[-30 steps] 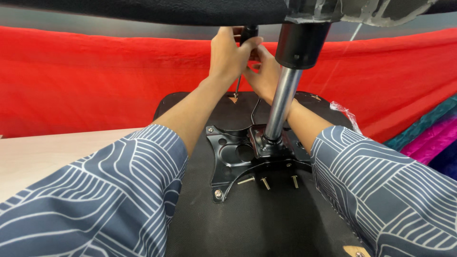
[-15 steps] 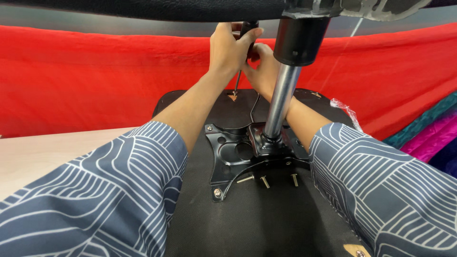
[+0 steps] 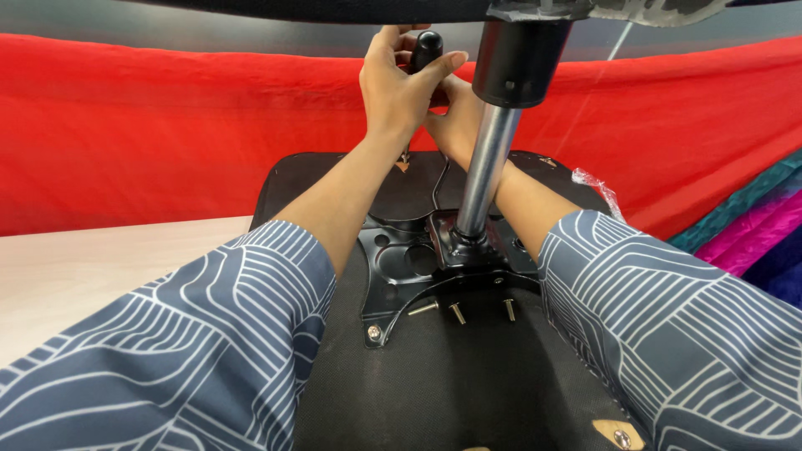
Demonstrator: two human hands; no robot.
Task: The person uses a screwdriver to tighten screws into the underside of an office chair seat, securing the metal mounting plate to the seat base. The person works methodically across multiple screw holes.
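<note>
An upturned black chair seat (image 3: 434,392) lies in front of me with a black metal mechanism plate (image 3: 401,267) bolted to it. A shiny gas-lift column (image 3: 484,175) rises from the plate into a black sleeve (image 3: 518,58). My left hand (image 3: 401,83) is raised behind the column, fingers wrapped around a black lever with a round knob (image 3: 426,46). My right hand (image 3: 455,125) is beside it, partly hidden by the column, gripping the same lever lower down.
Three loose bolts (image 3: 459,311) stand on the plate's front edge. A red cloth (image 3: 167,125) hangs behind. A pale table surface (image 3: 75,267) is on the left, coloured fabric rolls (image 3: 752,234) on the right. The chair base (image 3: 376,8) spans overhead.
Both hands have risen slightly with the lever, and the black knob now shows above my left fingers.
</note>
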